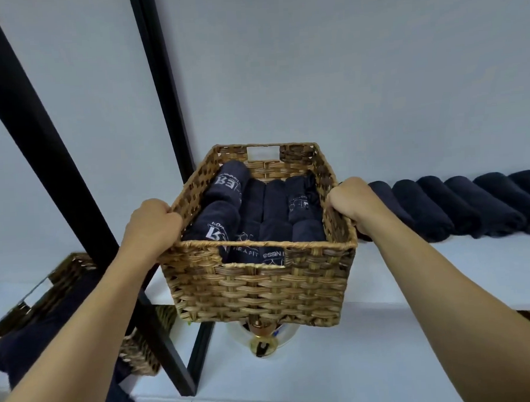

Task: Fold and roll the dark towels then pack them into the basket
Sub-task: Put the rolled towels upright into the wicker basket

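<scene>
A woven wicker basket [262, 290] fills the middle of the head view, held up in front of a white shelf. Several rolled dark navy towels [273, 206] with white printed logos lie packed inside it in rows. My left hand [153, 225] grips the basket's left rim. My right hand [354, 200] grips its right rim. A row of several more rolled dark towels [460, 209] lies on the white shelf [445, 268] to the right of the basket.
A black-framed mirror [52, 150] leans at the left and reflects the basket and dark cloth. Below the basket sits a round white object with a gold fitting [261, 339]. A pale wall rises behind the shelf.
</scene>
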`<action>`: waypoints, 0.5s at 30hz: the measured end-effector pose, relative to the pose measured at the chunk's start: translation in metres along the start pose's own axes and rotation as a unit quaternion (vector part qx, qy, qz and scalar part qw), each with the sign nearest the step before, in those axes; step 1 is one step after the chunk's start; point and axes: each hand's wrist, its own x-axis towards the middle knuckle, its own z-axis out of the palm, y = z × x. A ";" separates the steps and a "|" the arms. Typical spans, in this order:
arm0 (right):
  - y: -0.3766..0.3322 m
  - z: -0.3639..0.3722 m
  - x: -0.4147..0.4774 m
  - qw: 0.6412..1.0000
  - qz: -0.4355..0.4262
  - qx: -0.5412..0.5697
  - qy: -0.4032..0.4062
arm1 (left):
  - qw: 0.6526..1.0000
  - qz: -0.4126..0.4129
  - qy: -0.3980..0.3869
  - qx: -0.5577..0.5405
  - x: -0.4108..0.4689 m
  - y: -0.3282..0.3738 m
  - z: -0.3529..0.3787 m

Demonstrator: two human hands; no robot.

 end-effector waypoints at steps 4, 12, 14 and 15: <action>-0.004 0.003 0.006 1.000 -0.020 0.001 0.016 | 1.000 0.003 0.022 0.023 0.009 0.008 0.004; 0.001 -0.011 0.010 0.995 0.003 0.062 -0.078 | 0.947 0.289 0.139 -0.033 -0.055 0.100 0.030; 0.006 -0.018 0.014 0.992 -0.002 0.069 -0.107 | 0.940 0.326 0.080 -0.065 -0.070 0.143 0.051; 0.009 -0.021 0.019 0.992 -0.004 0.070 -0.107 | 0.938 0.335 0.049 -0.076 -0.076 0.165 0.064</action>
